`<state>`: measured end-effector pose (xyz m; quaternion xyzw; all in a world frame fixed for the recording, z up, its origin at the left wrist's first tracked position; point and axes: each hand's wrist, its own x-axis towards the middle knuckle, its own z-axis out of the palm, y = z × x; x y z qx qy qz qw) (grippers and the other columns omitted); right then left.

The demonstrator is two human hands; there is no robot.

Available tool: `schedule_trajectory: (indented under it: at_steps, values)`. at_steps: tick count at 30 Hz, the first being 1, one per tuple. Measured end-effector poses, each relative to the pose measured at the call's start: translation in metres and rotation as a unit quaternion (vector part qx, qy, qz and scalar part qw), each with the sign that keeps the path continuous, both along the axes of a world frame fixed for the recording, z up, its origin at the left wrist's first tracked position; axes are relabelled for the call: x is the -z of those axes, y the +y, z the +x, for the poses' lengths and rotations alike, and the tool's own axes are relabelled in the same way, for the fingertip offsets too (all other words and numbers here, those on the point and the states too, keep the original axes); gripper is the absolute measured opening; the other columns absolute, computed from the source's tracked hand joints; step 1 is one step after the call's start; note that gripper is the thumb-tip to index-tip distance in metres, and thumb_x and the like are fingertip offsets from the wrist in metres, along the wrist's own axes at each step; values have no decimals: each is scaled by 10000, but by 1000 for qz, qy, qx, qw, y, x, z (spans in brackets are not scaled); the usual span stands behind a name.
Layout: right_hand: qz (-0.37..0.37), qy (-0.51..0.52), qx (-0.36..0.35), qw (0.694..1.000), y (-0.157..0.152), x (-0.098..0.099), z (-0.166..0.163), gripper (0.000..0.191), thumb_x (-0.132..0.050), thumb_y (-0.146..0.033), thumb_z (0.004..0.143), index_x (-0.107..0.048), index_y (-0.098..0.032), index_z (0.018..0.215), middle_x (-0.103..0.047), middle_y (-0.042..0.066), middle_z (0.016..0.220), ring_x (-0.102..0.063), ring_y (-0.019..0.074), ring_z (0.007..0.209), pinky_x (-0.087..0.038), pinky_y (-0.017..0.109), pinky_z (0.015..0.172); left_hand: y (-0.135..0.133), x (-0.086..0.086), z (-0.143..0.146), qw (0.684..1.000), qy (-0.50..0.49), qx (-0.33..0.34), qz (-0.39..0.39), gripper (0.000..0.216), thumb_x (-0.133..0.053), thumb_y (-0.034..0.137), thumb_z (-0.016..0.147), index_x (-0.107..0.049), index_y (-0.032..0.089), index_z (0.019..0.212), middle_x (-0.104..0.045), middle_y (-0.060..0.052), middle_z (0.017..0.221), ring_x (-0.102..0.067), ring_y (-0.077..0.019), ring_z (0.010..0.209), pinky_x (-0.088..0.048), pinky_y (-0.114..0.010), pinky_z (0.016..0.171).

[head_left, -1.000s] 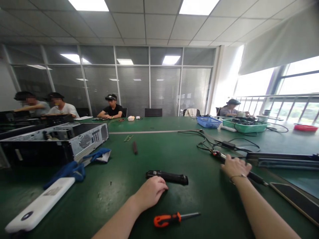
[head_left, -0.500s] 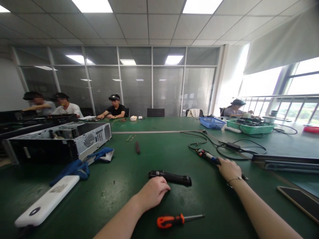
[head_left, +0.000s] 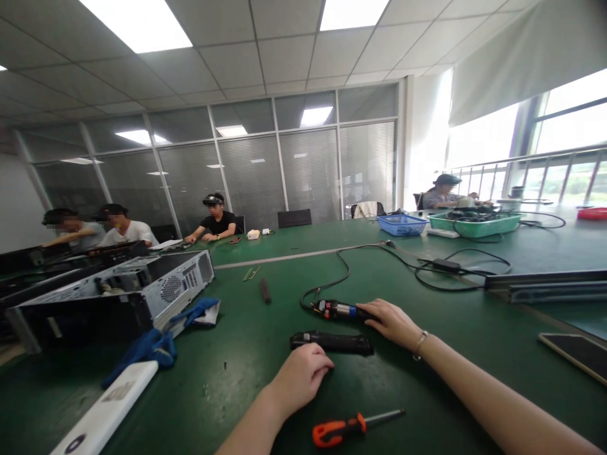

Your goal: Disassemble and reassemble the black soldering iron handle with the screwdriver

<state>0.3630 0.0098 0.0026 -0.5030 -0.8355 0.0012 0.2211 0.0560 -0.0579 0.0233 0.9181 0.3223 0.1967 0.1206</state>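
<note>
My right hand (head_left: 391, 323) is closed on the handle of a corded electric tool (head_left: 336, 309) with a blue band, which lies on the green table (head_left: 265, 328); its black cable (head_left: 360, 262) loops back toward the far side. Just in front of it lies a black cylindrical object (head_left: 332, 342). My left hand (head_left: 301, 377) rests on the table with its fingers curled, close to the near side of that black object, and nothing shows in it. An orange-handled screwdriver (head_left: 353, 426) lies nearest to me.
An open computer case (head_left: 118, 294) stands at the left with blue gloves (head_left: 156, 341) and a white panel (head_left: 102, 417) beside it. A long dark frame (head_left: 545, 287) and a flat tablet (head_left: 576, 357) lie at the right. Baskets (head_left: 401, 224) and several seated people are at the far side.
My right hand has dragged the corded tool leftward and closer, from the right side to just behind the black object. My left hand has stayed put. The view has tilted.
</note>
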Motion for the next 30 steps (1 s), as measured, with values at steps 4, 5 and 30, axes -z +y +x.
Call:
schedule_trajectory:
  at_steps: [4, 5, 30]
  values:
    - [5, 19, -52, 998, -5, -3, -9, 449, -472, -312, 854, -526, -241, 1294, -644, 63, 1164, -558, 221, 1008, -438, 348, 892, 1, 3, 0, 1000, -1, -10, -4, 258, -478, 110, 869, -677, 208, 1001, -633, -41, 1001, -586, -168, 919, -461, -269, 853]
    - [8, 23, -61, 998, -6, -4, -11, 442, -476, -308, 853, -533, -244, 1286, -642, 60, 1172, -558, 222, 1016, -436, 350, 898, 1, 3, 0, 1000, 0, -11, -3, 256, -481, 109, 868, -676, 208, 1000, -633, -39, 998, -587, -167, 915, -462, -266, 850]
    - [-82, 172, 21, 981, 8, 6, 9, 436, -681, -262, 627, -681, -190, 1057, -674, 52, 952, -594, 226, 887, -437, 309, 822, 33, 16, -23, 988, -32, -152, 24, 386, -542, 156, 792, -623, 211, 1165, -596, -89, 1212, -527, -245, 1133, -407, -415, 1013]
